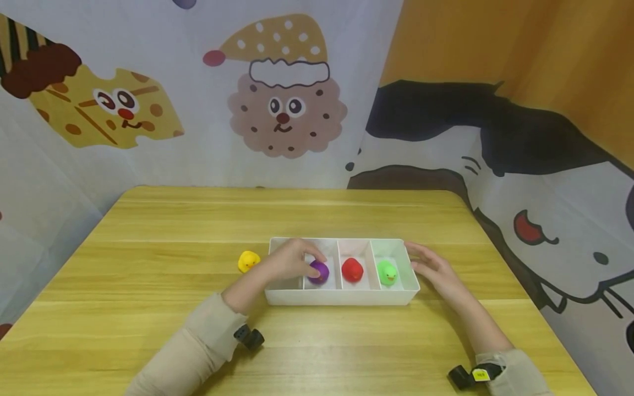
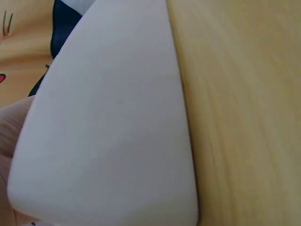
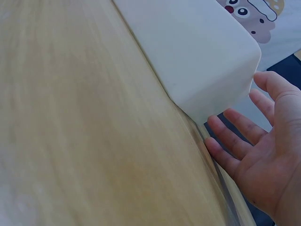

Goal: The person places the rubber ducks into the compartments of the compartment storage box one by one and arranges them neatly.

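A white divided box (image 1: 342,297) lies lengthwise on the table. My left hand (image 1: 289,259) reaches over its left part, thumb and fingers round a purple rubber duck (image 1: 319,275) inside a compartment. In the compartment to the right sits a red rubber duck (image 1: 352,270), and a green rubber duck (image 1: 387,273) is in the far right one. My right hand (image 1: 438,270) is at the box's right end, its loosely spread fingers right at the outer wall. In the left wrist view the box wall (image 2: 108,117) hides most of the left hand.
A yellow rubber duck (image 1: 249,260) stands on the wooden table (image 1: 317,352), just left of the box and partly behind the left forearm. Behind the table's far edge hangs a curtain (image 1: 193,148) with cartoon figures.
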### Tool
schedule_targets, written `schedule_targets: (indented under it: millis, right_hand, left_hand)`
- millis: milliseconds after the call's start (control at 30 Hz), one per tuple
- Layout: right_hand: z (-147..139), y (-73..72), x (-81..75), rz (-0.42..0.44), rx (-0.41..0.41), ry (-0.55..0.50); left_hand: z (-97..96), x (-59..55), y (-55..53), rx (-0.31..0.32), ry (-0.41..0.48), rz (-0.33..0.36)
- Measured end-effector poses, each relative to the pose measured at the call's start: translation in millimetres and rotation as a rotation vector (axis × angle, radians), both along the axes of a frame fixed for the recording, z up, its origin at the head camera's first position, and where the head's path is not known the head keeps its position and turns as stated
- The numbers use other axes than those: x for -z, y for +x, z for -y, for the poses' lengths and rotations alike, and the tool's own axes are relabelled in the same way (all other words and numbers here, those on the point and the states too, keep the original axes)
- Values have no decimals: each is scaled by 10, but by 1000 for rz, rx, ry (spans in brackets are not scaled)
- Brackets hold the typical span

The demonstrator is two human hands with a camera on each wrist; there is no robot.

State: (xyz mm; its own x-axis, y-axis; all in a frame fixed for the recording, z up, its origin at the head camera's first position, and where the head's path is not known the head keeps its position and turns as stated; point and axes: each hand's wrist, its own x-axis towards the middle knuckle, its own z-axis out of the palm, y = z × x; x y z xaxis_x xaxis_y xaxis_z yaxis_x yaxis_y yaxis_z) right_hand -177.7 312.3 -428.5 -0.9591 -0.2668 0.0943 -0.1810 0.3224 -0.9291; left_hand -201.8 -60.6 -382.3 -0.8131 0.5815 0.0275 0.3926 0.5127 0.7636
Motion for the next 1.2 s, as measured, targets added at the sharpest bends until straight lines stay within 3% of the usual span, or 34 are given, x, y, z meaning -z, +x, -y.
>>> schedule_targets:
  millis: [200, 400, 733, 1200]
  right_hand:
    - [-1, 8, -11, 3, 4, 9]
    - [0, 6, -18, 5, 6, 28]
    - [-7, 10, -13, 4, 4, 28]
    - [-4, 5, -7, -2, 7, 30]
  left_hand:
    - [111, -57, 71, -48, 62, -11]
    - [277, -117, 154, -73, 118, -71]
    - [593, -125, 293, -180, 206, -118]
    - [1046, -83, 339, -333, 185, -101]
